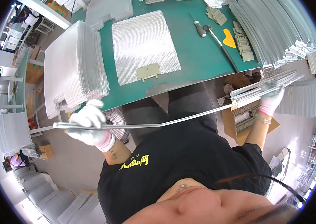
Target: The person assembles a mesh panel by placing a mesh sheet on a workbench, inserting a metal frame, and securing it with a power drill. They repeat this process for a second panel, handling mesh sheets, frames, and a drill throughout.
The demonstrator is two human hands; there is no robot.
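A long, thin metal strip (199,113) with a bend near its middle runs across the front of my body, below the table edge. My left hand (89,121), in a white glove with a pink cuff, is closed around its left end. At the far right, my gloved right hand (272,96) is closed on the strip's other end. Beside the right hand lie several similar metal strips (247,89); whether it grips any of them too I cannot tell. On the table, a silvery mesh sheet (145,44) has a beige plastic plate (148,71) at its near edge.
Stacked mesh sheets (68,67) stand left on the green table (184,48). A screwdriver (199,28), a hammer (221,46), a yellow scraper (229,38) and beige plates (243,43) lie right. Long strips (277,33) fill the right edge. Below are a cardboard box (236,123) and a fan (115,119).
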